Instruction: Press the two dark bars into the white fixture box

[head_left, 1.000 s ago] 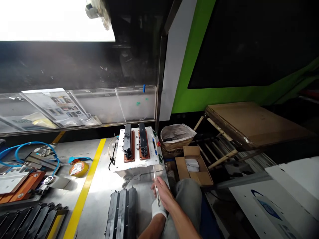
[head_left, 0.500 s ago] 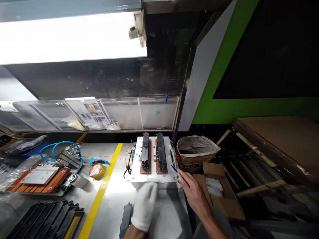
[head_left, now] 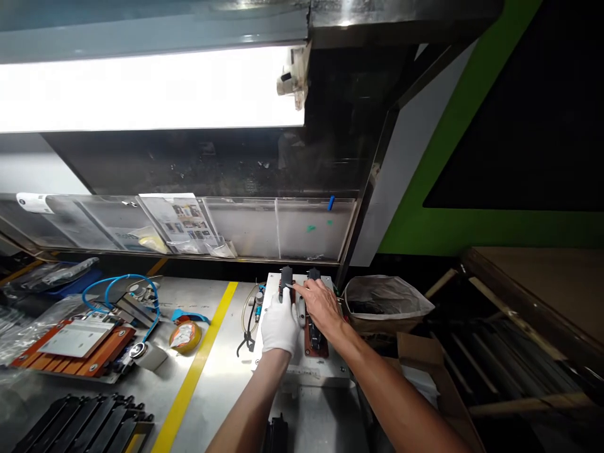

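Note:
A white fixture box (head_left: 306, 372) stands on the steel bench and carries two long black parts on brown plates. My left hand (head_left: 279, 327), in a white glove, lies curled over the left black part (head_left: 285, 275). My bare right hand (head_left: 321, 305) crosses above the right black part (head_left: 315, 340). Its fingertips come together at the far end of the left part, just above my left hand. Whether they pinch a thin tool there is not clear.
A yellow tape roll (head_left: 185, 336), a blue hose (head_left: 123, 284) and an orange-brown plate fixture (head_left: 70, 343) lie left of a yellow line (head_left: 198, 371). Rows of black parts (head_left: 80, 428) sit at bottom left. A lined bin (head_left: 384, 299) and cardboard box (head_left: 419, 371) stand to the right.
Both hands have moved forward from the bench's front onto the fixture. My left hand now covers the left black part and my right fingertips reach its far end. The view tilted upward.

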A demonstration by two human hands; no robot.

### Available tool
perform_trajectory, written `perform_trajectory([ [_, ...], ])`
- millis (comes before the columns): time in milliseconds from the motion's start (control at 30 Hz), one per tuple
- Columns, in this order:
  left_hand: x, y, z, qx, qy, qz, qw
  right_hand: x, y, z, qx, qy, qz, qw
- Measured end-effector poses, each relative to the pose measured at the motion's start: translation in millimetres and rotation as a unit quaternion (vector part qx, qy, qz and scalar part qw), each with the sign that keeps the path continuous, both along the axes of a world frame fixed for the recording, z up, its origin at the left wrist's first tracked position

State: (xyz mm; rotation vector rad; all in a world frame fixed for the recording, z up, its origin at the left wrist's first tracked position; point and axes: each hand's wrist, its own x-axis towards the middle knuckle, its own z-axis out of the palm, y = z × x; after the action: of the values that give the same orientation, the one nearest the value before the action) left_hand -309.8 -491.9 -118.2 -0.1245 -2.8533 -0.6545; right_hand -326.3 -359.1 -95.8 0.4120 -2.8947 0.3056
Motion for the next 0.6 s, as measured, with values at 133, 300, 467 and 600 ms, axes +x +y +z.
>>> perform_trajectory([
  [133,-0.3,-1.9,4.3,0.0,-0.012,-0.005,1.0,-1.9,1.5,-5.5,0.002,-0.005,0.014,1.0],
  [300,-1.3,-1.3,6.9,-0.005,-0.031,0.0,0.999,-3.8,2.1,-8.3,0.01,-0.008,0.027,1.0],
  [467,-2.6,-0.9,10.9,-0.015,-0.069,0.004,0.998,-6.4,-0.1,-4.8,0.022,-0.024,0.016,0.999],
  [600,-6.9,-0.9,15.6,-0.007,-0.068,0.0,0.998,-8.3,-3.9,-2.0,0.031,-0.018,0.009,0.999],
])
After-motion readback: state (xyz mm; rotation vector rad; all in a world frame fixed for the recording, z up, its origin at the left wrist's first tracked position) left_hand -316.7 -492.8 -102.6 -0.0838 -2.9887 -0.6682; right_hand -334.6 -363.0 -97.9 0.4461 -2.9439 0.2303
